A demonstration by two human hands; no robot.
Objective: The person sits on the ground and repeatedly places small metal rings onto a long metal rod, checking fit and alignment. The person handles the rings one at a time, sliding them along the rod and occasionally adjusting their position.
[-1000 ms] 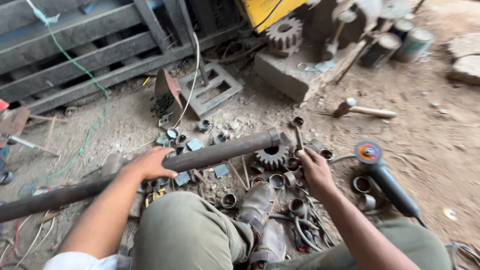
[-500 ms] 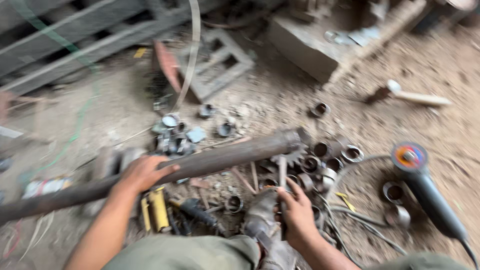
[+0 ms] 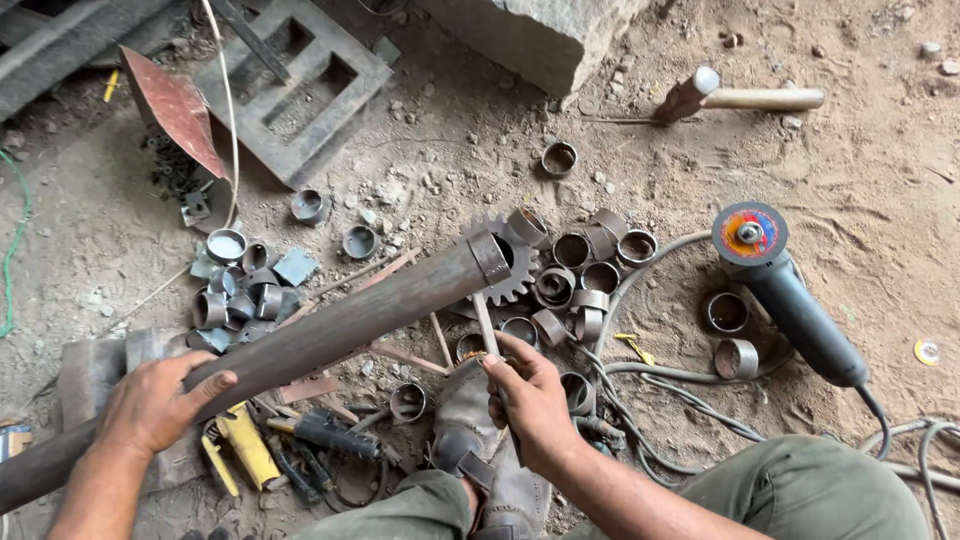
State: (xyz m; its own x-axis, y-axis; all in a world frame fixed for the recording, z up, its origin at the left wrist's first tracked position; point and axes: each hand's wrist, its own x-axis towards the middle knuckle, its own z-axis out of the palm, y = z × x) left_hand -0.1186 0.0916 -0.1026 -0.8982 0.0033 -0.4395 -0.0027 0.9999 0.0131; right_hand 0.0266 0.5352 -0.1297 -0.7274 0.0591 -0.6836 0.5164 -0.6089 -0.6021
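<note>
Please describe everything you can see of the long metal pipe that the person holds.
The long pipe looks like rusty, dark brown steel, round and hollow. It lies slanted, from the lower left edge of the picture up to the right, above the scattered metal rings. A short ring sits on its upper end, in front of a gear wheel. The left hand is wrapped over its lower part. The right hand does not touch it.

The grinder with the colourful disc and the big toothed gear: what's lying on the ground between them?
In the head view, a cluster of short metal rings lies between the grinder and the gear, plus a grey cable curving over the dirt.
</note>
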